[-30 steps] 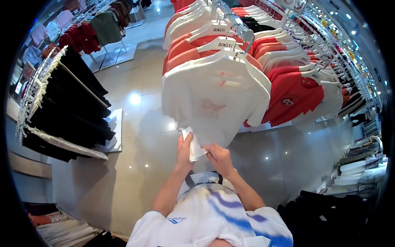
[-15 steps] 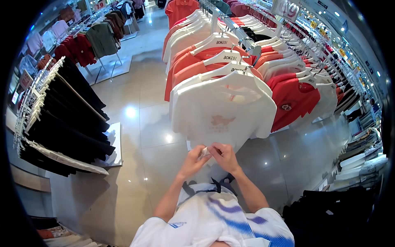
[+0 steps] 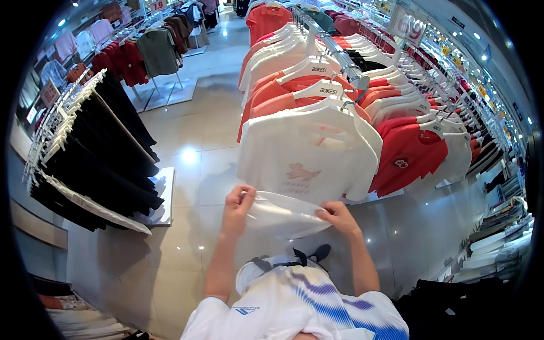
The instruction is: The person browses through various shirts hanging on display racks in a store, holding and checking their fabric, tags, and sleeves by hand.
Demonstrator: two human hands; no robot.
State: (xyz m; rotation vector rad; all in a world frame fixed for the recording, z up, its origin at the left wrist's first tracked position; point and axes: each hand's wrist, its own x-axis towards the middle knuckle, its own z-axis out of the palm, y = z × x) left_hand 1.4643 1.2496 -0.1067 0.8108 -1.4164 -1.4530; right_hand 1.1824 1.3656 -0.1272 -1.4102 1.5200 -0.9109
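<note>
A white short-sleeved T-shirt (image 3: pixel 277 147) with a faint pinkish animal print hangs at the front end of the clothes rail. Its lower part is drawn out toward me, and the hem (image 3: pixel 286 218) is stretched wide between my hands. At the hem's left end, my left hand (image 3: pixel 237 208) is closed with the cloth pinched in its fingers. My right hand (image 3: pixel 341 218) grips the opposite end between thumb and fingers. The cloth between them looks thin and slightly see-through.
Behind the T-shirt, coral and white tops hang on white hangers (image 3: pixel 326 90) along a metal rail (image 3: pixel 331 42). A red top (image 3: pixel 416 150) hangs to the right. On the left stands a rack of black garments (image 3: pixel 107 164). Dark clothing (image 3: pixel 453 306) lies at lower right.
My hands have moved apart from close together, left hand leftward and right hand rightward, spreading the hem. The view has shifted slightly.
</note>
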